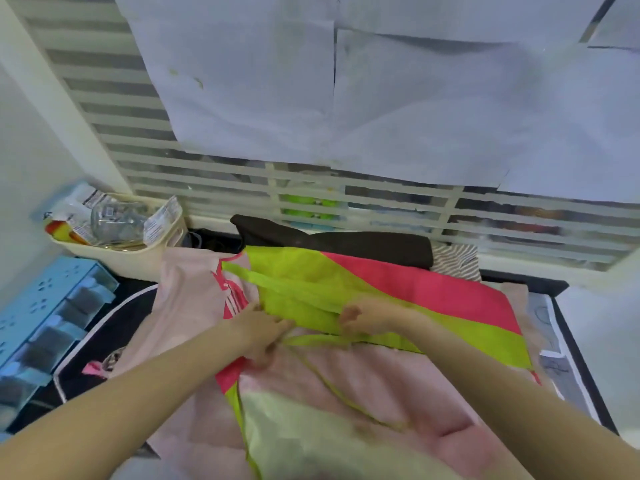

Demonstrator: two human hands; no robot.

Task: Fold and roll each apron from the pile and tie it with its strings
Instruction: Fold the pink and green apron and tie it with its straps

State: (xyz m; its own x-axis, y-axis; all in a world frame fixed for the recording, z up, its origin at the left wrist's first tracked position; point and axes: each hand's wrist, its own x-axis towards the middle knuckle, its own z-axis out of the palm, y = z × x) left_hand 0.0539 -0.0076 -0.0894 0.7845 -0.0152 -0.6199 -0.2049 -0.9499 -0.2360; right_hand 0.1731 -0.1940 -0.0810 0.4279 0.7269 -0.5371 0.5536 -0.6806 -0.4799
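Mid-desk, my left hand (265, 332) and right hand (363, 318) each pinch the lime-green and pink fabric apron (398, 292) spread over the pale pink cloth pile (363, 379); I judge matching edges squarely, thin green strings (332, 384) kept free, makes a tidy fold.

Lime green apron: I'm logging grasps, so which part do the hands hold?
Both hands, left hand and right hand, grip the lime green apron along its near folded edge.

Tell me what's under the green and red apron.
A pink cloth lies under the apron; dark cloth shows behind. Anything beneath the apron's middle is covered.
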